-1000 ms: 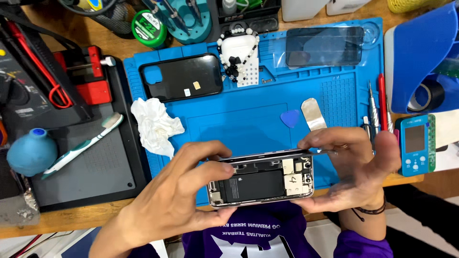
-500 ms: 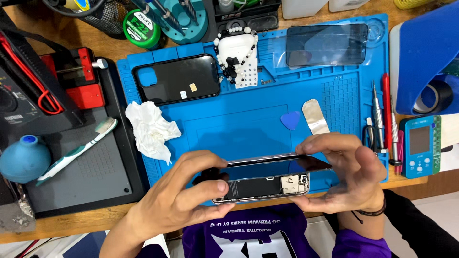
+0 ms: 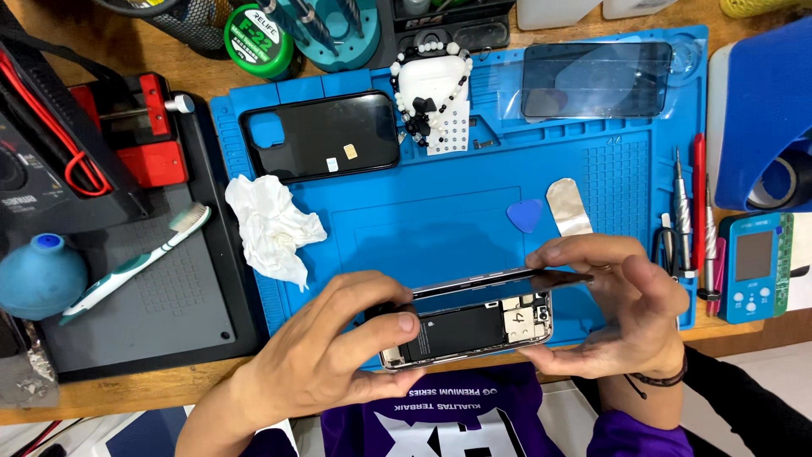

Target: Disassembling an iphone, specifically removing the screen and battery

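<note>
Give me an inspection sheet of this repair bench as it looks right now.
Surface: blue silicone work mat on a wooden desk.
Job's things: opened smartphone body, its dark screen panel lifted along one edge.
Clutter: crumpled white tissue, black phone case, blue triangular pick, white-and-green toothbrush, blue rubber air blower.
Hands: left hand and right hand grip the phone's ends.
Cables: red wire, far left.
Surroundings: nothing seen.

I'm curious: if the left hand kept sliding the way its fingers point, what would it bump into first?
The left hand points right along the open phone, so it would probably meet the right hand holding the other end, though depth is hard to judge.
</note>
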